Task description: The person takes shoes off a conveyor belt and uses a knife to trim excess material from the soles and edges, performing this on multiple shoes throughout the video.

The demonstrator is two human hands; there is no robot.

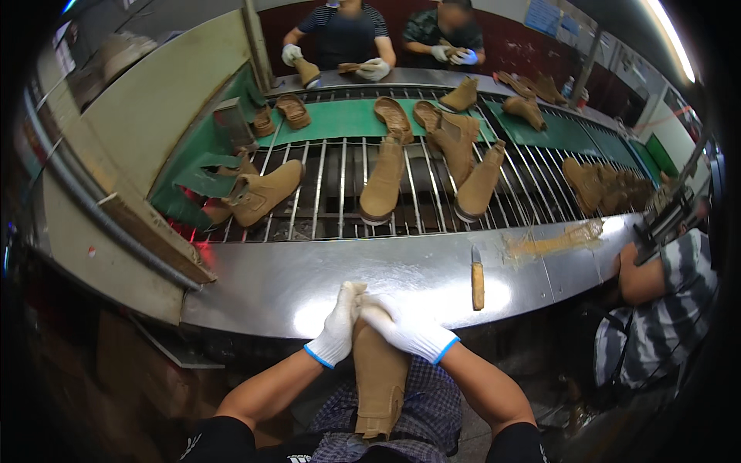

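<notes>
A tan ankle boot (378, 378) lies over my lap, its toe pointing away from me and its shaft toward my body. Both my hands wear white knit gloves with blue cuffs. My left hand (337, 328) grips the toe end from the left side. From the right, my right hand (405, 328) wraps over the front of the same boot, its fingers meeting the left ones at the toe. The gloves hide the toe itself, so I cannot tell what the fingertips press on. Right of my hands, a knife (477, 285) with a wooden handle rests on the metal table.
The metal table edge (255, 285) runs in front of me. Behind it, a roller conveyor (332, 185) with a green belt (340, 116) carries several boots (382, 181) and loose soles (293, 112). Co-workers (343, 38) handle footwear opposite. A striped-sleeved person (660, 301) sits at right.
</notes>
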